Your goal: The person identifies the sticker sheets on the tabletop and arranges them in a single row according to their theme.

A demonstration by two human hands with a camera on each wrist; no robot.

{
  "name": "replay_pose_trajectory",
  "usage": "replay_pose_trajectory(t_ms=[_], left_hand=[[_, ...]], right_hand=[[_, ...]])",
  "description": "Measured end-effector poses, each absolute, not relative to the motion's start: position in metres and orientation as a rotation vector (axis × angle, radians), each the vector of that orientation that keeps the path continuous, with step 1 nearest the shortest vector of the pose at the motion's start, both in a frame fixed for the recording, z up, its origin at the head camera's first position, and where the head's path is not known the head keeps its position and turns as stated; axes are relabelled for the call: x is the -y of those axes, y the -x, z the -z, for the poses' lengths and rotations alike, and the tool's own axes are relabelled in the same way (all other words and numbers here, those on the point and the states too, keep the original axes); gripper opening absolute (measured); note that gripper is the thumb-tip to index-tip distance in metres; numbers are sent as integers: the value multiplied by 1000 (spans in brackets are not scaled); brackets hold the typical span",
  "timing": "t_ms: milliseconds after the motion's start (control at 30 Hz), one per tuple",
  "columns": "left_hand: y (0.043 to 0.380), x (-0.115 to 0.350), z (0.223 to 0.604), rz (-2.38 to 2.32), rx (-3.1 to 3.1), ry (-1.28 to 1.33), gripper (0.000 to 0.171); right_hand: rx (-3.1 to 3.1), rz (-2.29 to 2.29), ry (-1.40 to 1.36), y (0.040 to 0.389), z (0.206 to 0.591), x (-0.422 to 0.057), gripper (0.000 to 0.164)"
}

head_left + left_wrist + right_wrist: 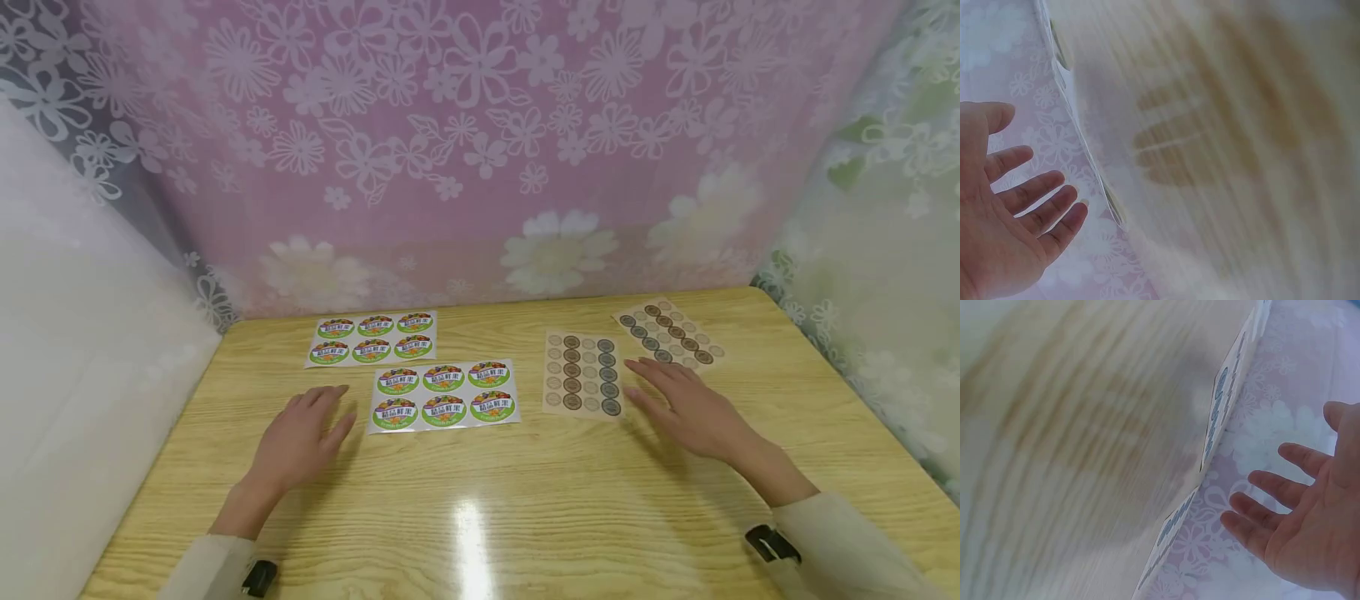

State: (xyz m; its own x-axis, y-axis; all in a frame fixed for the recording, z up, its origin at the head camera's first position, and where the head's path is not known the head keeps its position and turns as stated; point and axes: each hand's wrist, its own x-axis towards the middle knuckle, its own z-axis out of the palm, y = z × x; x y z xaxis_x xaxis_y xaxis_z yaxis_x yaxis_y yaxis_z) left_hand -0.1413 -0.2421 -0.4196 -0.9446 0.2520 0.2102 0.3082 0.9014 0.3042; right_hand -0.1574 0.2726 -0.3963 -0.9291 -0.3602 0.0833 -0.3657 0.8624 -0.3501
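My left hand (300, 437) hovers over the table with fingers spread and relaxed, just left of a white sheet of round fruit stickers (444, 397). A second sheet of the same green and white stickers (372, 339) lies farther back and to the left. On the other side, my right hand (693, 408) has its fingertips right at the edge of a tan sheet of small round stickers (582, 375), in rows of brown, grey and pale. Behind that hand another tan sticker sheet (667, 333) lies at a slant. Both palms show bare in the wrist views.
The light wood table (420, 517) has a bright reflection near its front. A pink floral cloth (450, 167) hangs along its back edge. White cloth (82, 333) hangs at the left, and patterned cloth (885, 275) at the right.
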Motion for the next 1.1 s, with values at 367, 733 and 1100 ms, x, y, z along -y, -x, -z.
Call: replay_pose_trajectory(t_ms=[367,733,1100], left_hand=[[157,236,413,701,2968,364,46],[175,232,412,869,2980,394,49],[188,227,412,955,2969,422,45]], right_hand=[[2986,-940,-626,175,397,-259,50],[2980,-1185,-628,191,393,-243,54],[2952,-1336,-647,213,397,-218,49]])
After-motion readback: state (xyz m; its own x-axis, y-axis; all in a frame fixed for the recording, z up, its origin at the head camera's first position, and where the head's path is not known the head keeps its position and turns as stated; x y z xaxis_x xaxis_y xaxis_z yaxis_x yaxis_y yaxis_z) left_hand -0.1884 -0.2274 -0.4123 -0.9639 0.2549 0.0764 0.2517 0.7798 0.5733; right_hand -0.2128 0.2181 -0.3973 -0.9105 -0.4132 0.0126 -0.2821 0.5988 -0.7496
